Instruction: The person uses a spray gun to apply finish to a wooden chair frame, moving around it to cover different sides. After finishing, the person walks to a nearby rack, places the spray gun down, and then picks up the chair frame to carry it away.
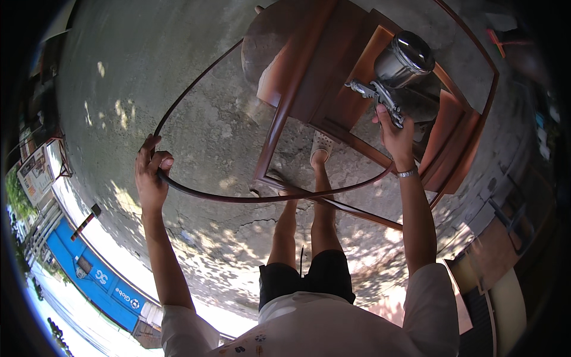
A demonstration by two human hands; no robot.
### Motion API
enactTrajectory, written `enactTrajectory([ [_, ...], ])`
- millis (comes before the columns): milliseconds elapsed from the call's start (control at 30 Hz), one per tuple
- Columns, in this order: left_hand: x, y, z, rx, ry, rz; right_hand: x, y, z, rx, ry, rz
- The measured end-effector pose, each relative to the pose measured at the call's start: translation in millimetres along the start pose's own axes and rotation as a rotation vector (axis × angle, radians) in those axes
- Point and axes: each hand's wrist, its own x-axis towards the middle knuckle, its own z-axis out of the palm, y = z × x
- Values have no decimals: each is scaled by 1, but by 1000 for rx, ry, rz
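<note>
My right hand (396,138) is wrapped round the handle of a silver paint spray gun (380,95). A shiny metal cup (397,66) with a dark, glossy lid is at the gun's far side. The gun is over a reddish-brown wooden furniture piece (309,83), which has panels and a long, thin frame. Out to the left, the fingers of my left hand (153,172) are curled round a dark red-brown hose (238,199). From there the hose curves across in front of me to below my right wrist, and another stretch runs up toward the furniture.
Rough concrete ground (119,83) with cracks and sun patches lies around the furniture. My feet, one in a beige clog (322,144), stand close to its frame. A rounded brown panel (262,47) is at the far side. A blue wall (89,271) is at the lower left.
</note>
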Motion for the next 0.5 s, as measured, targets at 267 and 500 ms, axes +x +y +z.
enactTrajectory([
  [267, -42, -22, 13, 29, -20, -18, -139, 1, 36, -72, -232, 63],
  [500, -79, -27, 22, -67, -166, -74, -214, -12, 53, -148, -443, 35],
])
